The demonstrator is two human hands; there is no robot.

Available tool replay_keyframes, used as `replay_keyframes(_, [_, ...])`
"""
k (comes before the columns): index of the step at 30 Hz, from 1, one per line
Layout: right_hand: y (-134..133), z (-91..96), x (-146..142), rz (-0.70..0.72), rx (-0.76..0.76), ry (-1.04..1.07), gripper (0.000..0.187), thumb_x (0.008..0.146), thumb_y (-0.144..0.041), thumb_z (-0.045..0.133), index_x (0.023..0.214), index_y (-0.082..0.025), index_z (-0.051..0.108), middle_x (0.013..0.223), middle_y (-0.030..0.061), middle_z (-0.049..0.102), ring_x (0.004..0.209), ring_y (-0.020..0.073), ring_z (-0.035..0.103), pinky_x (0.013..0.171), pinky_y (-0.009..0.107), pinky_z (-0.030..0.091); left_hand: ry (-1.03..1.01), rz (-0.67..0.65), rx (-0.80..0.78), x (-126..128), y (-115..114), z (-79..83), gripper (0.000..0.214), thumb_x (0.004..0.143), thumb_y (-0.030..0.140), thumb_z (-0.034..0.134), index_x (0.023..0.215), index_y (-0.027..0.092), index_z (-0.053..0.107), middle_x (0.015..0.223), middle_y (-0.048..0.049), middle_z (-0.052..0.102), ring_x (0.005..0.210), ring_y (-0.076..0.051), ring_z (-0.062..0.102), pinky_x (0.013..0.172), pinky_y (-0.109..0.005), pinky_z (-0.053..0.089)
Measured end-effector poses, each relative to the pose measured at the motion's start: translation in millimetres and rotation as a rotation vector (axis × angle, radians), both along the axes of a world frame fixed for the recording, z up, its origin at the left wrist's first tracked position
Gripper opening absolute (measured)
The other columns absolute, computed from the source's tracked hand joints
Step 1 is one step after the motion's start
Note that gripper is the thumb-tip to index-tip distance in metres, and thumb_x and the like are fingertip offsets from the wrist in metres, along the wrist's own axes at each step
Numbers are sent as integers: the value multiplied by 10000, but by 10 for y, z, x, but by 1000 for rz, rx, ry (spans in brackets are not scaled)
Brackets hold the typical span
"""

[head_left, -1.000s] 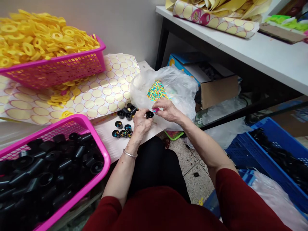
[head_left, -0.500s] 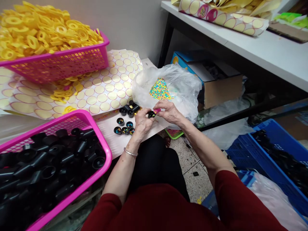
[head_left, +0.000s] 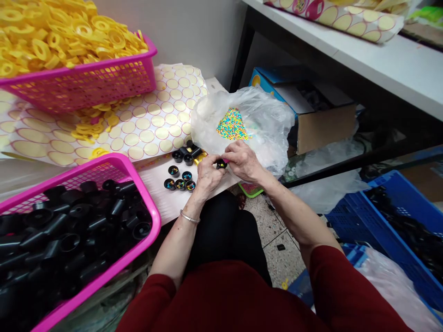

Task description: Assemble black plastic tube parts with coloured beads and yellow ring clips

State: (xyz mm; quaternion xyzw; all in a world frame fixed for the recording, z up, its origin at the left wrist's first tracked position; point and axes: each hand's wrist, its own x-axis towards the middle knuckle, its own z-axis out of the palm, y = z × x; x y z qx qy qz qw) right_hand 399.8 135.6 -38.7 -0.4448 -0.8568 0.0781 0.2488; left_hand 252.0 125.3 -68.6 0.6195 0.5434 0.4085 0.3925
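Note:
My left hand (head_left: 209, 174) is closed around a small black plastic cup (head_left: 221, 164) with a few coloured beads in it. My right hand (head_left: 243, 160) pinches a small pink piece (head_left: 224, 161) at the cup's rim; its shape is mostly hidden by my fingers. Just beyond my hands, a heap of yellow, blue and pink beads (head_left: 231, 123) lies in a clear plastic bag (head_left: 266, 115). Left of my left hand stand several black cups (head_left: 179, 184) with beads inside. Behind these are more black cups (head_left: 188, 159), some lying on their sides.
A pink basket (head_left: 154, 216) of black parts is at the left. Behind it, another pink basket (head_left: 104, 85) heaped with yellow rings rests on sticker sheets (head_left: 162, 108). A white table (head_left: 363, 50), a cardboard box (head_left: 325, 129) and a blue crate (head_left: 349, 216) are at the right.
My right hand has moved in closer to my left, bringing the pink piece over the black cup's rim. The view has shifted slightly. The standing cups have not moved.

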Motion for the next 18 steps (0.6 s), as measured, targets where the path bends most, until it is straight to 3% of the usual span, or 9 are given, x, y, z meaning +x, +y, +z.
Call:
replay_keyframes(5, [140,-98,99,-105,-285,578,116,676,-218,628,756,-196,708,764,9,646,755,163,565,759,334,447,105,32,50,-80,-21,-9,292,603,179,686,894,167,690,893,-33,700,843,-205,626,796,-332,500])
replay_keyframes(7, [261,-159,156,-224,-365,748,160,629,-248,659,770,-187,705,746,-5,643,720,150,569,722,312,453,194,45,106,-141,-59,-9,297,623,167,676,920,170,681,928,-53,696,891,-221,621,829,-345,493])
replay_keyframes(9, [430,-246,219,-368,-345,824,177,594,-247,654,750,-173,694,722,-12,628,694,140,553,695,297,443,334,25,151,-193,-113,-8,254,664,144,632,913,179,669,939,-67,685,919,-232,612,840,-350,484])
replay_keyframes(12, [704,-391,301,-520,-288,702,144,580,-212,605,691,-146,669,655,-16,569,645,127,506,639,275,403,599,-63,163,-226,-193,-5,235,698,66,520,860,182,646,924,-90,660,941,-241,596,834,-345,471])
replay_keyframes(18, [991,-446,330,-649,-280,98,181,696,-161,521,765,-157,688,729,32,606,778,182,547,676,280,381,905,-95,90,-241,-225,52,299,726,41,468,935,173,636,1040,-129,632,996,-292,536,799,-406,455])
